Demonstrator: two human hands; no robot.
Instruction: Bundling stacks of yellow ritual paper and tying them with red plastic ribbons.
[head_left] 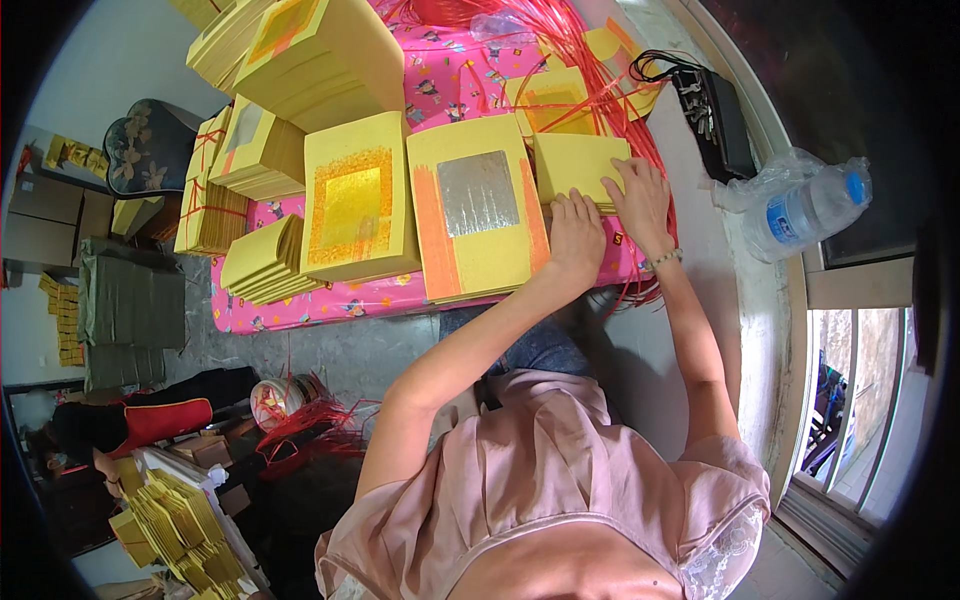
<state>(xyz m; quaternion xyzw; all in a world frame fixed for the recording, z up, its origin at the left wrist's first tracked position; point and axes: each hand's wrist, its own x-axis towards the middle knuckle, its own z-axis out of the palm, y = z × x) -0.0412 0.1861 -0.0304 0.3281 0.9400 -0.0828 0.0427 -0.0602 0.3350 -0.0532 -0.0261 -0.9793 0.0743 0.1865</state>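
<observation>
A small stack of folded yellow paper (578,160) lies near the right end of the table. Against its near edge are the bent fingers of my left hand (577,235), set close together. My right hand (643,200), with a beaded bracelet at the wrist, grips the stack's right corner. The undersides of both hands are hidden. Just left of them is a pile of yellow joss paper with a silver square and orange bands (480,195). Beside that, another pile carries a gold square (350,205). A fanned bundle of folded yellow paper (265,262) lies at the near left.
Pink patterned cloth (440,70) covers the table. Taller yellow paper piles (320,60) stand far left. Red plastic strands (600,80) trail down the right side. A black bag with keys (715,120) and a plastic bottle (805,215) sit by the window. Another person (160,415) bends at lower left.
</observation>
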